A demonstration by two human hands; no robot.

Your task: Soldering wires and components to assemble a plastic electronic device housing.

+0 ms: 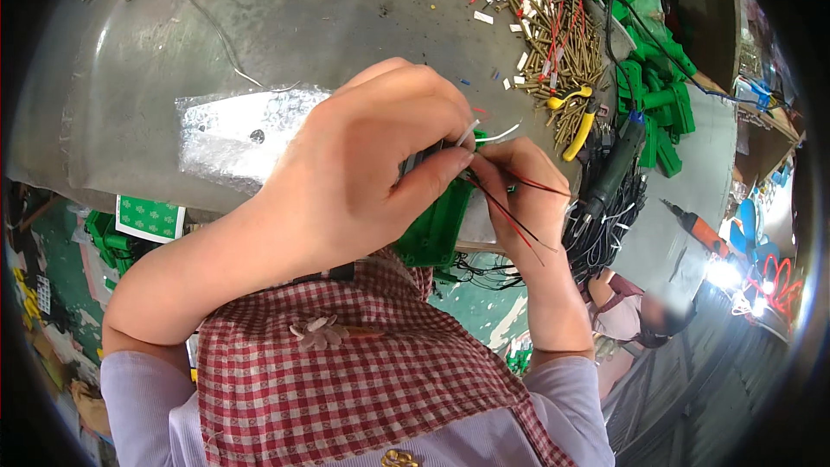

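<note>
Work at the bench, seen from above: the left hand (372,147) has thumb and fingers closed on a pale sleeve (468,132), while the right hand (523,195) pinches thin red and black wires (512,214) close beside it (the exact point of contact is hidden by the fingertips). A green housing (430,238) lies below the hands at the near edge of the metal table (328,17), partly covered by the left hand. The wiring appears to be part-way along: the wires are gathered at the fingertips, but their far ends hang loose over the right palm and a white lead (500,135) juts out free; whether any joint is made inside the grip cannot be told. Judged from those free ends, they remain to be secured. Count: one housing beneath the hands, one pale sleeve, one white lead, and at least two red or black strands; one pair of yellow-handled pliers (577,135) and one orange-bodied tool (702,232) to the right. The brass-coloured pins (566,60) and further green housings (661,104) are too overlapped to count.
</note>
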